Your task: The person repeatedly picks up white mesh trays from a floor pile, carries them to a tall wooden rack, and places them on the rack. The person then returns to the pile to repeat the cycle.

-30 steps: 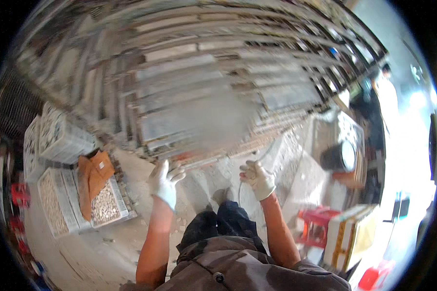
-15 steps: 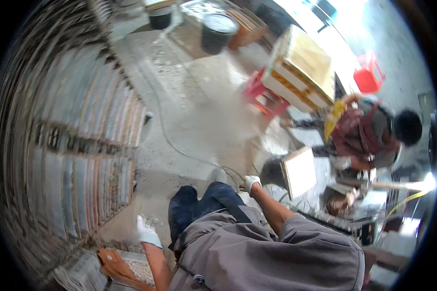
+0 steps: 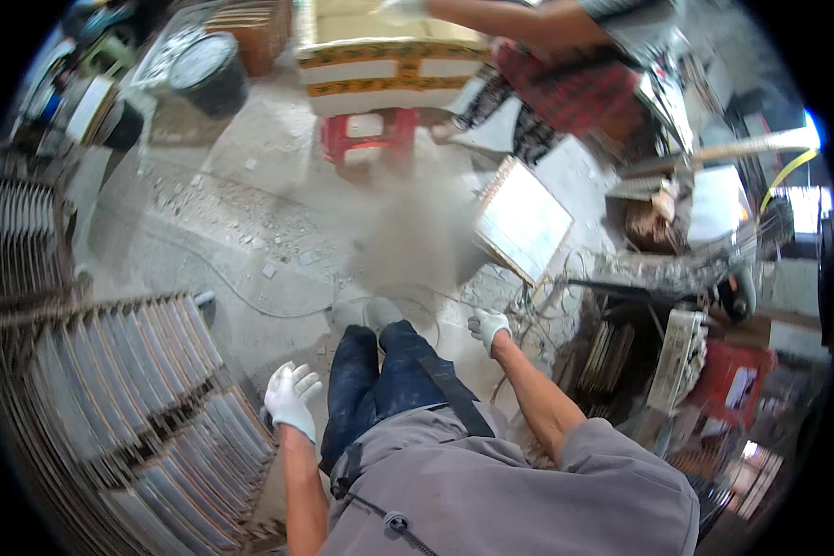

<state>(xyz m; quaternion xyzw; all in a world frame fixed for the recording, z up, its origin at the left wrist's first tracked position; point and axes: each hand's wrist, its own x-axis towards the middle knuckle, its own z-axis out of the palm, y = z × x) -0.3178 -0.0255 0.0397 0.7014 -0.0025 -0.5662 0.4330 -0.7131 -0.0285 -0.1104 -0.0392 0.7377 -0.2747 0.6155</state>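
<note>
Both my hands wear white gloves and hang in front of me, well above the floor. My left hand (image 3: 292,398) has its fingers apart and holds nothing; nearest to it is the rack of upright flat panels (image 3: 181,417). My right hand (image 3: 488,329) is loosely curled, with gaps between the fingers and no object visible in it. Beyond it a square white-topped panel stack (image 3: 525,221) sits above the floor, what bears it mostly hidden. A thin cable (image 3: 222,275) runs along the floor past my feet.
Ahead, a taped white box (image 3: 394,69) rests on a red stool (image 3: 369,134); a person (image 3: 565,83) reaches over it. A dark bucket (image 3: 210,79) stands far left. Rubble (image 3: 250,218) litters the floor. At right are a pale crate (image 3: 678,361) and a red container (image 3: 732,380).
My view has swung to the right, and the racks, box and stool appear further left. My left hand has risen, fingers spread. The other person now leans over the box.
</note>
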